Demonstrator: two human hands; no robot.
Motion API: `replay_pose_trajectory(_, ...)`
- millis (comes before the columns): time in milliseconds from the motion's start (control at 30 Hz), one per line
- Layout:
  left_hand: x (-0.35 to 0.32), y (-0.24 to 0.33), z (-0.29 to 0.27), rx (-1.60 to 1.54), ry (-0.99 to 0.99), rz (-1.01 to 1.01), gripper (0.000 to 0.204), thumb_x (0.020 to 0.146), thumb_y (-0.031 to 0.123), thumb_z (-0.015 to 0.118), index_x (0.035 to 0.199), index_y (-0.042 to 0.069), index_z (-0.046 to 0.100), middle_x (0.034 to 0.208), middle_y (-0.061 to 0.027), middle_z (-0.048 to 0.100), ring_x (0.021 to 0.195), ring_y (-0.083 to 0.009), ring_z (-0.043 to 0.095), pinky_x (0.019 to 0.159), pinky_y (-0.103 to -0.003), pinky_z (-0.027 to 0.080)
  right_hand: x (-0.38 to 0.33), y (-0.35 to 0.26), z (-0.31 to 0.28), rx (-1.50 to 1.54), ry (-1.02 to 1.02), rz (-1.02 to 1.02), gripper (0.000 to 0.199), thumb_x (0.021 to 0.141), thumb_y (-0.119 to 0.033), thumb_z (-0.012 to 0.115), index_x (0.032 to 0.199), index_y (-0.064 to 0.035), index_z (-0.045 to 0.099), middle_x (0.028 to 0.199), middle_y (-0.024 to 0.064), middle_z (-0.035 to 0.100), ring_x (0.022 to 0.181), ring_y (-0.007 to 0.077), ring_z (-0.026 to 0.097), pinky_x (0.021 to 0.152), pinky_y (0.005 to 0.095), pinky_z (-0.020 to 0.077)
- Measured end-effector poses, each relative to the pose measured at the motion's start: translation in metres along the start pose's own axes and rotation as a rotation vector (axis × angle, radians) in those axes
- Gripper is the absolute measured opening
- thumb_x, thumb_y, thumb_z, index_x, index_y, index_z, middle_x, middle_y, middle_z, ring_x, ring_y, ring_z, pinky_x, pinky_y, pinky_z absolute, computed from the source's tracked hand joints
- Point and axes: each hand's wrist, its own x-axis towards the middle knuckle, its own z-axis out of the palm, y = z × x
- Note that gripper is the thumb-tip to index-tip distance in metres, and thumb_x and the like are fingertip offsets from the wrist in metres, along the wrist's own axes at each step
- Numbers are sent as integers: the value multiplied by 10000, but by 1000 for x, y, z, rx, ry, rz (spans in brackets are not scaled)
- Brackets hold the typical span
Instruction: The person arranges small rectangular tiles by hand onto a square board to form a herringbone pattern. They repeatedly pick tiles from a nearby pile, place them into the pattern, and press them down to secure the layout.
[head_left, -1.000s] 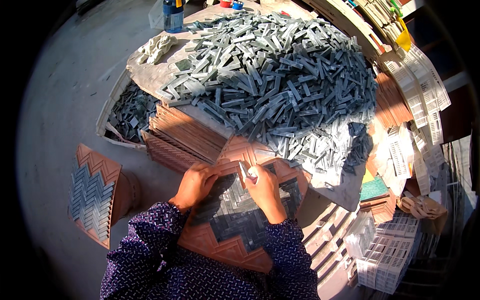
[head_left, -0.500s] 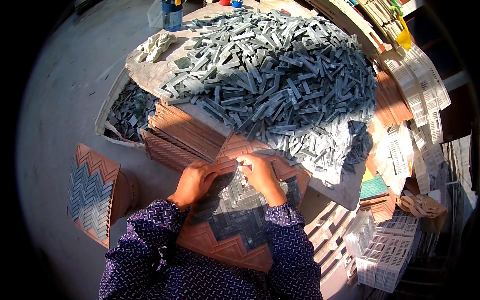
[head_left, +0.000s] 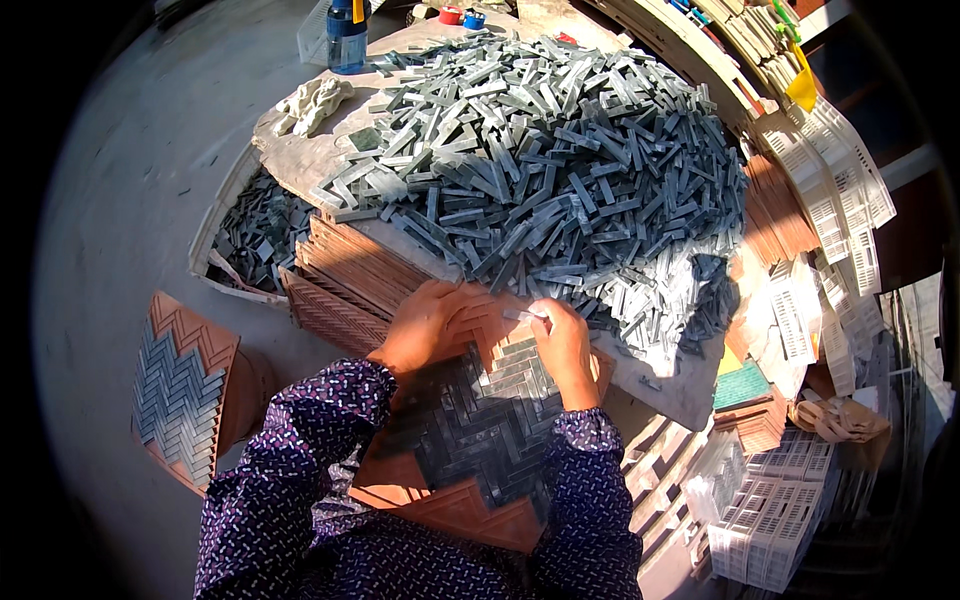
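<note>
My right hand (head_left: 564,342) pinches a narrow pale strip tile (head_left: 522,314) over the upper right of an orange ridged tray (head_left: 478,505). Dark grey-green strip tiles (head_left: 485,425) lie in a herringbone pattern across the tray's middle; bare orange ridges show at its top and bottom. Over the tray's upper left corner is my left hand (head_left: 422,322), its back turned up and its fingertips toward the loose pile. Those fingers are partly hidden, so their grip cannot be made out. Beyond both hands, a large heap of loose strip tiles (head_left: 560,170) covers the table (head_left: 400,240).
A stack of orange trays (head_left: 350,270) and a bin of dark tile pieces (head_left: 262,225) stand left. Another part-filled tray (head_left: 185,390) rests lower left. White gloves (head_left: 312,105) and a blue bottle (head_left: 347,40) are at the far left. White plastic crates (head_left: 770,510) stand right.
My left hand has moved up and right, nearer the pile. My right hand has shifted right and slightly down, off the laid tiles' upper middle, with a pale strip showing in its fingers.
</note>
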Motion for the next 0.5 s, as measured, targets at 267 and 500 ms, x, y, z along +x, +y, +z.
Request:
replay_pose_trajectory(267,23,-11,20,-65,-18,-47,136,776,100,609,886,20,606,813,-108,553,777,-355,551,687,-406,472,13,6,7,-136,-161,-146,258,753,-58,661,1005,-49,607,956,122,586,852,330,601,704,413,494)
replay_pose_trajectory(500,-18,6,7,-781,-164,-392,305,825,73,667,1102,-23,586,975,-143,658,866,-152,621,737,-295,494,3,-32,15,843,-209,82,308,859,-24,591,1149,-38,488,847,41,585,719,99,562,662,243,473)
